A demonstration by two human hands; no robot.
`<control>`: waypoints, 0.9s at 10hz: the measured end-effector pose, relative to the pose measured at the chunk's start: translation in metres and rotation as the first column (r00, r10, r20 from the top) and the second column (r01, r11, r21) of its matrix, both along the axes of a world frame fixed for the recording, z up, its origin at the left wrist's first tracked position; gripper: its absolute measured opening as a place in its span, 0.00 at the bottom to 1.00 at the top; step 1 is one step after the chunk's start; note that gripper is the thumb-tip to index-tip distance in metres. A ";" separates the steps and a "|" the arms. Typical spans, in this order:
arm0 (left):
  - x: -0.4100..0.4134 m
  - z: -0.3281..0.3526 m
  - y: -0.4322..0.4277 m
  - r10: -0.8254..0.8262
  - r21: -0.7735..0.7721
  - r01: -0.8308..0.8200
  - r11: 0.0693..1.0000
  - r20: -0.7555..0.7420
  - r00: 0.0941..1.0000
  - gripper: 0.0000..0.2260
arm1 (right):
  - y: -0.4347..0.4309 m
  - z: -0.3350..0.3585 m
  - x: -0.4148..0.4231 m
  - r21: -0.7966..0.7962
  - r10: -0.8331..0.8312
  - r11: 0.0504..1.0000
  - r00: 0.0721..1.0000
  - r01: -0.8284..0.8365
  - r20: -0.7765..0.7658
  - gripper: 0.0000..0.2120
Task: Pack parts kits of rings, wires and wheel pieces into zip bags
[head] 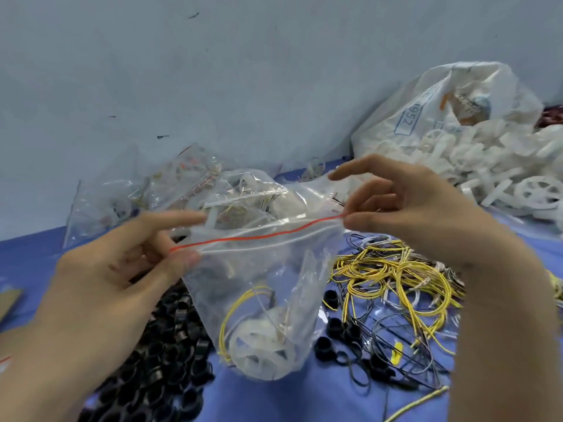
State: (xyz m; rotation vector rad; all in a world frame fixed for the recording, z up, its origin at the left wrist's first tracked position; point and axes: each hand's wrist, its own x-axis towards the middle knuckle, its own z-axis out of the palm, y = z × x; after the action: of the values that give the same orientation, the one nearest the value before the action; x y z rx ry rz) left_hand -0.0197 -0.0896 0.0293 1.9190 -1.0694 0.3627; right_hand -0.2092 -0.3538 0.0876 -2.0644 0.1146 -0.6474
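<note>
Clear, limp film: the zip bag (274, 269) seems light and slippery, sagging under its wheel piece (259, 351). Left hand (115, 275) and right hand (420, 214) pinch opposite ends of its stiffer red seal (259, 237), mid-frame.

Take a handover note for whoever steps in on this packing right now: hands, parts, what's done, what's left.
Left hand pinches the left top corner of the zip bag; right hand pinches the right corner.
In the bag: a white wheel piece and a yellow wire; a ring is not clearly seen.
Black rings lie lower left, loose wires right, wheel pieces in the sack far right, filled bags behind.
Left: check for a ring, seal, add to filled bags.
</note>
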 end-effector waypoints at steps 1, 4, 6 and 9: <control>-0.009 0.006 0.002 -0.016 0.003 0.016 1.000 -0.033 0.999 0.21 | 0.009 0.007 -0.003 -0.181 -0.109 0.977 0.993 0.114 0.033 0.20; -0.062 0.029 -0.022 -0.210 -0.098 0.216 0.971 0.064 0.975 0.25 | 0.078 0.015 0.026 -0.427 0.178 0.881 0.979 -0.202 -0.096 0.04; -0.062 0.029 -0.021 -0.220 -0.116 0.217 0.969 -0.009 0.976 0.17 | 0.080 0.013 0.030 -0.366 0.187 0.907 0.978 -0.207 -0.087 0.03; -0.060 0.030 -0.018 -0.187 -0.030 0.186 0.982 -0.019 0.982 0.09 | 0.084 0.010 0.033 -0.329 0.204 0.919 0.976 -0.216 -0.070 0.01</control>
State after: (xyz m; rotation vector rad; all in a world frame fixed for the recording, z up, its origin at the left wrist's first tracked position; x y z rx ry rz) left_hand -0.0795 -0.1076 0.0594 1.7767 -1.2124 0.2493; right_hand -0.1758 -0.2696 0.0972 -2.3740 -0.2109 -0.5244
